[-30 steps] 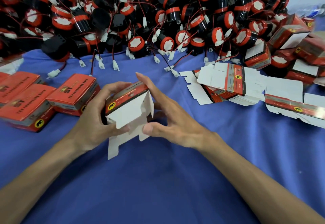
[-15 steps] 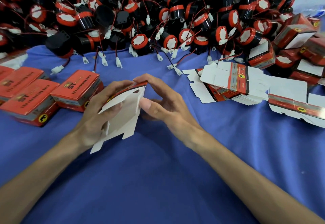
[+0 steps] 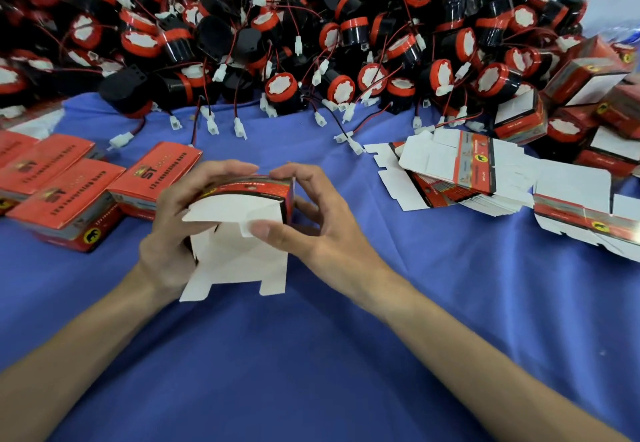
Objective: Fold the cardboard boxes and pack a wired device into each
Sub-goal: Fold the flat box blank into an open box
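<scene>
White flaps hide the inside of the held box (image 3: 239, 206); the left hand (image 3: 166, 233) covers its left side. The device pile (image 3: 311, 25) at 12 o'clock and the packed boxes (image 3: 65, 195) at 9 o'clock run off-frame.

The bench (image 3: 311, 355) carried a pile of wired devices (image 3: 277, 25) across its whole far side. Connectors (image 3: 239, 128) from that pile lay on the bench along the pile's near edge. Closed boxes (image 3: 65, 199) lay grouped at the left, nearer than the pile. A stack of flat blanks (image 3: 450, 171) lay at the right, with further blanks (image 3: 588, 219) just right of it. Erected boxes (image 3: 588, 70) sat at the far right, against the pile. The half-folded box (image 3: 242, 199) was at centre, between the left hand (image 3: 169, 233) and the right hand (image 3: 322, 230).
</scene>
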Demonstrator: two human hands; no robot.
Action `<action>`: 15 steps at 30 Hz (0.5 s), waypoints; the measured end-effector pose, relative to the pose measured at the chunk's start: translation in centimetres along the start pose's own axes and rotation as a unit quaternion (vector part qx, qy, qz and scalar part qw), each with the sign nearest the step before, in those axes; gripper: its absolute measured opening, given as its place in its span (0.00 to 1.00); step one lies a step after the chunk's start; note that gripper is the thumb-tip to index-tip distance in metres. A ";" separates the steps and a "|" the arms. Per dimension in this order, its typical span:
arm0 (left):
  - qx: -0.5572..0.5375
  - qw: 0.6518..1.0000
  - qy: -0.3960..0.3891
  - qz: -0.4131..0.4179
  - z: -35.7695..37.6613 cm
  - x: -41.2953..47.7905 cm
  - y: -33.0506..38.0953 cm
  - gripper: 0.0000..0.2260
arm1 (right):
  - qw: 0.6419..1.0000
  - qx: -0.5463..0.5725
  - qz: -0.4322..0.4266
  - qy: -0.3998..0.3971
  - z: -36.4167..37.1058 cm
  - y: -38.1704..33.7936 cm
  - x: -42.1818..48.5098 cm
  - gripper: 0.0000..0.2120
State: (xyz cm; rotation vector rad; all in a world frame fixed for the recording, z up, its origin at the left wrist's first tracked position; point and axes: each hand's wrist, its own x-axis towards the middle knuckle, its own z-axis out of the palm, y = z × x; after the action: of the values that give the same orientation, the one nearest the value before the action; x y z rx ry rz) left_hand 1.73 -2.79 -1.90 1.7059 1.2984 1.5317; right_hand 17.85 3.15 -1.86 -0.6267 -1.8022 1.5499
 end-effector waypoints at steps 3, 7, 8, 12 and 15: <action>0.045 0.998 -0.048 0.014 -0.6 0.6 -0.1 0.26 | 1.000 0.005 0.010 0.021 -0.2 0.1 0.1 0.18; 0.054 0.996 -0.072 0.025 -0.3 0.8 -0.7 0.29 | 0.996 0.074 0.038 -0.012 -1.3 -0.2 0.5 0.21; 0.046 0.996 -0.064 0.032 -0.1 0.5 -0.8 0.34 | 0.994 0.096 0.043 -0.016 -1.6 -0.1 0.6 0.22; 0.049 0.997 -0.040 0.035 0.4 0.1 -1.3 0.27 | 0.994 0.104 0.024 -0.020 -1.9 0.5 0.7 0.25; 0.086 0.995 -0.028 0.051 0.5 0.3 -1.1 0.19 | 0.997 -0.041 -0.061 0.018 -1.2 0.8 0.5 0.26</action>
State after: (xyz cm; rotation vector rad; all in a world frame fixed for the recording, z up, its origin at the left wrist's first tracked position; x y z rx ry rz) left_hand 1.82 -1.96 -2.77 1.9368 1.3672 1.4520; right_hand 18.34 4.48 -2.46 -0.5674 -1.8503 1.3810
